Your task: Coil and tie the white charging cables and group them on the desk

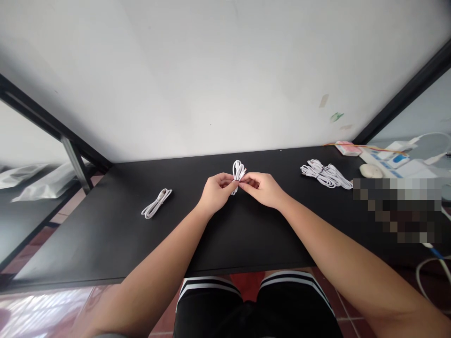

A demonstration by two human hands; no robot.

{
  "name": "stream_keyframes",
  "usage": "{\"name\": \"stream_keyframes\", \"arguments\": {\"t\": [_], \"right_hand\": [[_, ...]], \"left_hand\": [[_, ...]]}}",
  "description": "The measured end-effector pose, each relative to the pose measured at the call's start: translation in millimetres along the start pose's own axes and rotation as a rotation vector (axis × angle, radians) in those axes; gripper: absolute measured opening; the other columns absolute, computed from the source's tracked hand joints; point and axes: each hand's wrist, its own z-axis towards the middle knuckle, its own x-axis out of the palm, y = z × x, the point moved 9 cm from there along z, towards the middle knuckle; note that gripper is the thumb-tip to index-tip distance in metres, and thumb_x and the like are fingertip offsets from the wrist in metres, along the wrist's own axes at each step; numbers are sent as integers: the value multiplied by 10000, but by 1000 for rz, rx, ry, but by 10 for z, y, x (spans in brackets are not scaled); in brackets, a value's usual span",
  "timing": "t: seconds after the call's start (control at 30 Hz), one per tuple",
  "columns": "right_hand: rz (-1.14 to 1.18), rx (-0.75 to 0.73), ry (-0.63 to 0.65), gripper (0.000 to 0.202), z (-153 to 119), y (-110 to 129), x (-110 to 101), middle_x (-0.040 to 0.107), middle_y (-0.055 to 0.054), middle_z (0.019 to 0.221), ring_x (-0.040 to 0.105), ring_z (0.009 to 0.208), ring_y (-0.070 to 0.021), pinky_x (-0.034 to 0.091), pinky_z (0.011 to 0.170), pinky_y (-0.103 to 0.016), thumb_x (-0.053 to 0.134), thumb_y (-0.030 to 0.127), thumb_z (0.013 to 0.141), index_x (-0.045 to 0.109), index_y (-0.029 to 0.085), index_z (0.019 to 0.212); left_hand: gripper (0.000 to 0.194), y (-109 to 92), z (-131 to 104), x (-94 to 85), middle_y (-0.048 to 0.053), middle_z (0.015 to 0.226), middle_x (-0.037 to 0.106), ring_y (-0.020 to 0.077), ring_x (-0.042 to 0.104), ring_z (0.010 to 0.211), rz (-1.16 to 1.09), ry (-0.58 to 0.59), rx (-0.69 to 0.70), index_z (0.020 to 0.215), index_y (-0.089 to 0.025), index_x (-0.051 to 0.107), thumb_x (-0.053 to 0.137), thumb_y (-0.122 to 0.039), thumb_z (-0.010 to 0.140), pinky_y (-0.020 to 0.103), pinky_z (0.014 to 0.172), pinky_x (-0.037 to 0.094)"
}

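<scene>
**Looped white cable held at mid-table**

A white cable [237,168], smooth and coiled into narrow loops, is held upright above the middle of the matte black table [116,244]. Its waist, crossed by a thin dark tie [237,180], is pinched between thumb and fingers of the left hand [217,191]; the same waist is gripped by the fingertips of the right hand [262,188]. A single elongated white coil [156,203] is laid flat to the left. A heap of white cables [326,174], loosely oval in outline, is seen to the right, near a rounded off-white mouse [371,171].
</scene>
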Motion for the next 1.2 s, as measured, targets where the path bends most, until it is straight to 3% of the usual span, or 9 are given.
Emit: {"name": "stream_keyframes", "arguments": {"t": [1.2], "right_hand": [[-70,34,205,193,-41,-29,157,714,-21,874,609,671,-130,464,624,-269,646,389,873,696,221,952]], "left_hand": [[257,87,14,17,74,858,749,143,632,672,202,67,-2,896,-173,703,692,-415,812,249,605,458]]}}
